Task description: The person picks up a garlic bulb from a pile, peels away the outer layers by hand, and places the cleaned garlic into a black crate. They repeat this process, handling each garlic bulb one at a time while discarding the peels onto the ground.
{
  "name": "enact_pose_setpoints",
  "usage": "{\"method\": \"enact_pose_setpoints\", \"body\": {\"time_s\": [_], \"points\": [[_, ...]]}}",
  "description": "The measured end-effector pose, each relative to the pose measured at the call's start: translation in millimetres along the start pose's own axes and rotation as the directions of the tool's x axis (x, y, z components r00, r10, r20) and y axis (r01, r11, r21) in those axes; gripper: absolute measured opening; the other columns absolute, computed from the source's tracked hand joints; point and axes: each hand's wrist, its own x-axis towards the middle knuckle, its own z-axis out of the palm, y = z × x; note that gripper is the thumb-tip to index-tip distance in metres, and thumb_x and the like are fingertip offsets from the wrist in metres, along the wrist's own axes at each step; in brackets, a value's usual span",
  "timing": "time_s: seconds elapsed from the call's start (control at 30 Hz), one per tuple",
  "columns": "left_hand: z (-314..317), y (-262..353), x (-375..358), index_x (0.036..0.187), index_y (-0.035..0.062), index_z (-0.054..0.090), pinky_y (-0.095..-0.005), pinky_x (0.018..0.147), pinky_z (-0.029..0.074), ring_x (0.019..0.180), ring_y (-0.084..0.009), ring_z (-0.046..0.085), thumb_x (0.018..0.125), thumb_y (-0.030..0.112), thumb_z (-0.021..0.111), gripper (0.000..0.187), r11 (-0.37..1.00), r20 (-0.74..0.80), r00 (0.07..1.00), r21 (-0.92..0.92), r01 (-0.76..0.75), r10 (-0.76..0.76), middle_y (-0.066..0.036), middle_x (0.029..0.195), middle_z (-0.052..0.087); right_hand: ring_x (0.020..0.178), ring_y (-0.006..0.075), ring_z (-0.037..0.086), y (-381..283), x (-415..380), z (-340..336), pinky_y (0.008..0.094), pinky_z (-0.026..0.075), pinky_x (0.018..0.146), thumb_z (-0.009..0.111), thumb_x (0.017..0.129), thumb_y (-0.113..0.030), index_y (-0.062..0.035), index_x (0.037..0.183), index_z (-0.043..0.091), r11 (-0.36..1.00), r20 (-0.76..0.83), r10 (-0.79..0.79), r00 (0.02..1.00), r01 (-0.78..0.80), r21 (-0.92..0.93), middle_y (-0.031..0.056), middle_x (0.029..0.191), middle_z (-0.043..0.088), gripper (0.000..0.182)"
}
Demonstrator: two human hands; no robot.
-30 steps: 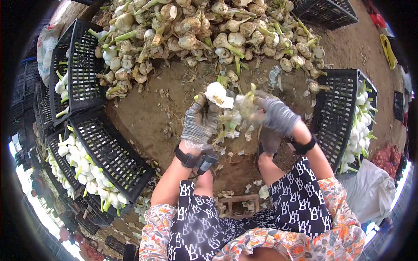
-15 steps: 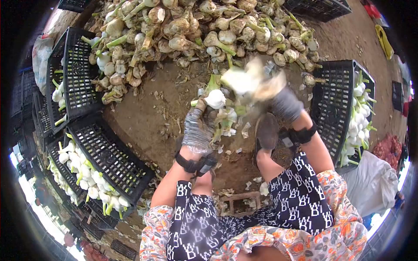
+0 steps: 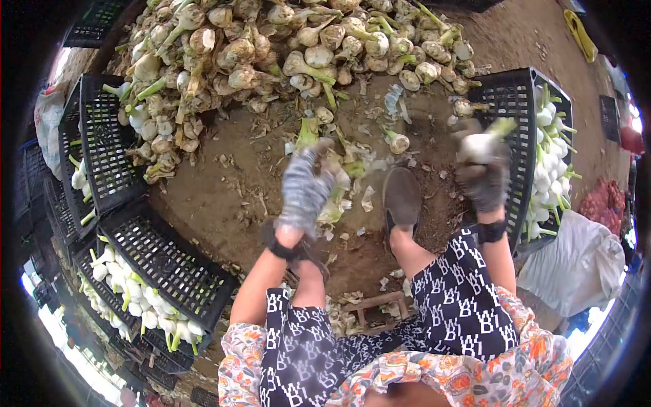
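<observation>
Dirt ground, right hand [image 3: 483, 178] gripping peeled bulb [image 3: 479, 146] beside crate [image 3: 515, 108], left hand [image 3: 303, 190] blurred

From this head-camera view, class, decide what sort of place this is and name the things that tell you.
Probably an open-air farm sorting yard. A big heap of unpeeled bulbs lies on bare dirt ground, and black plastic crates hold cleaned white bulbs. The right hand, gloved, holds one white bulb beside a crate.

Bare dirt [image 3: 224, 183] between left crates [image 3: 163, 258], bulb heap [image 3: 271, 47] and right crate [image 3: 522, 122].
</observation>
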Motion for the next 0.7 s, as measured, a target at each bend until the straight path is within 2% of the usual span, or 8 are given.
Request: {"method": "enact_pose_setpoints", "body": {"time_s": [0.07,0.17,0.33,0.4,0.5,0.53,0.6,0.7], "points": [[-1.5,-13.7,21.5,0.109,0.0081,0.056,-0.0336,0.083,0.045,0.094,-0.0259,0.055,0.071,0.012,0.068,0.040,0.981,-0.092,0.993,0.184,-0.055,0.073,-0.011,0.104,0.058,0.074,0.0100,0.052,-32.3,-13.0,-27.1,0.0161,0.046,0.051,0.061,0.077,-0.021,-0.0052,0.130,0.030,0.949,0.388,-0.162,0.907,0.036,0.313,0.0124,0.115,0.047,0.064],[5.8,-23.9,55.7,0.109,0.0087,0.057,-0.0365,0.080,0.046,0.094,-0.0294,0.056,0.071,0.012,0.066,0.039,0.897,-0.064,0.983,0.422,-0.127,0.170,-0.013,0.103,0.058,0.075,0.0087,0.053,-43.6,-16.7,-32.7,0.0198,0.044,0.049,0.065,0.076,-0.027,-0.0095,0.137,0.025,0.972,0.621,-0.233,0.749,0.165,0.166,0.0147,0.120,0.046,0.075],[32.1,-57.4,102.1,0.107,0.0095,0.057,-0.0376,0.078,0.047,0.090,-0.0310,0.057,0.071,0.012,0.062,0.037,0.697,0.182,0.983,0.707,-0.121,-0.014,-0.015,0.101,0.058,0.076,0.0130,0.058,8.2,13.2,19.0,0.0244,0.050,0.060,0.063,0.076,-0.042,-0.0076,0.131,0.036,0.895,0.066,0.209,0.976,-0.164,-0.414,0.0171,0.114,0.052,0.070],[22.3,-50.6,97.0,0.106,0.0082,0.057,-0.0353,0.076,0.047,0.085,-0.0276,0.059,0.070,0.014,0.064,0.036,0.860,0.015,0.990,0.494,-0.130,0.141,-0.013,0.095,0.061,0.078,0.0134,0.059,26.8,41.5,25.6,0.0233,0.050,0.064,0.064,0.076,-0.041,-0.0073,0.122,0.046,0.637,-0.105,0.349,0.931,-0.318,-0.702,0.0135,0.108,0.055,0.060],[5.7,-22.2,76.6,0.100,0.0034,0.057,-0.0313,0.075,0.047,0.081,-0.0198,0.059,0.073,0.019,0.066,0.032,0.988,-0.280,0.958,-0.118,-0.103,0.066,-0.008,0.090,0.062,0.081,0.0137,0.060,59.4,66.7,2.9,0.0245,0.050,0.069,0.060,0.082,-0.028,-0.0072,0.113,0.055,0.245,0.075,0.445,0.892,-0.041,-0.969,0.0109,0.109,0.055,0.037],[-3.2,0.4,67.1,0.099,0.0019,0.057,-0.0291,0.074,0.048,0.081,-0.0166,0.058,0.077,0.022,0.065,0.031,0.909,-0.234,0.959,-0.413,0.052,-0.161,-0.007,0.089,0.062,0.087,0.0150,0.059,70.4,69.3,22.1,0.0266,0.048,0.076,0.059,0.084,-0.027,-0.0050,0.114,0.053,0.132,-0.085,0.441,0.894,-0.159,-0.978,0.0112,0.110,0.055,0.038],[-11.5,11.4,51.2,0.101,0.0016,0.052,-0.0269,0.068,0.049,0.077,-0.0150,0.059,0.077,0.015,0.066,0.031,0.506,0.028,0.889,-0.814,0.286,-0.458,-0.008,0.087,0.061,0.094,0.0152,0.056,100.6,78.0,20.6,0.0282,0.045,0.083,0.059,0.084,-0.024,-0.0037,0.116,0.051,0.022,0.111,0.151,0.982,0.109,-0.994,0.0097,0.108,0.057,0.039],[1.4,27.3,22.1,0.109,0.0055,0.048,-0.0250,0.063,0.049,0.074,-0.0141,0.058,0.078,0.017,0.066,0.038,0.225,0.131,0.916,-0.947,0.229,-0.380,-0.008,0.091,0.059,0.099,0.0145,0.053,117.2,93.4,35.5,0.0296,0.042,0.087,0.059,0.084,-0.020,-0.0030,0.116,0.050,0.077,0.355,-0.169,0.919,0.372,-0.925,0.0082,0.106,0.058,0.037]]}}
